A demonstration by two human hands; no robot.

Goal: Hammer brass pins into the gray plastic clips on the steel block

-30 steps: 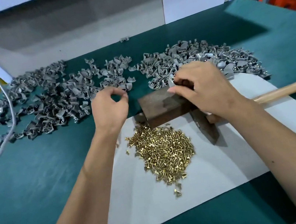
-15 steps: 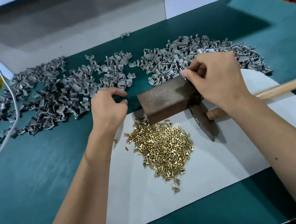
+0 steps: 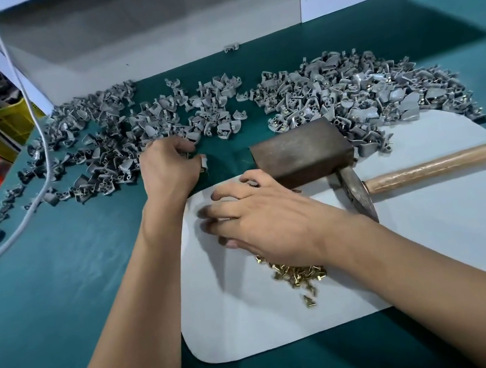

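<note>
The green tabletop [image 3: 64,307] is covered at the near side by a white mat [image 3: 436,248]; two big heaps of gray clips [image 3: 107,141] [image 3: 348,94] are spread along the far side; a white cable [image 3: 28,100] is draped across the left corner; a lone clip [image 3: 231,47] is left by the back wall.

— Colours on the bench? Teal table cover [image 3: 64,307], pale grey mat [image 3: 436,248].

— Grey clips [image 3: 347,87], brass-gold pins [image 3: 300,273], rust-brown steel block [image 3: 300,149] (hammer handle [image 3: 448,164] tan wood).
</note>
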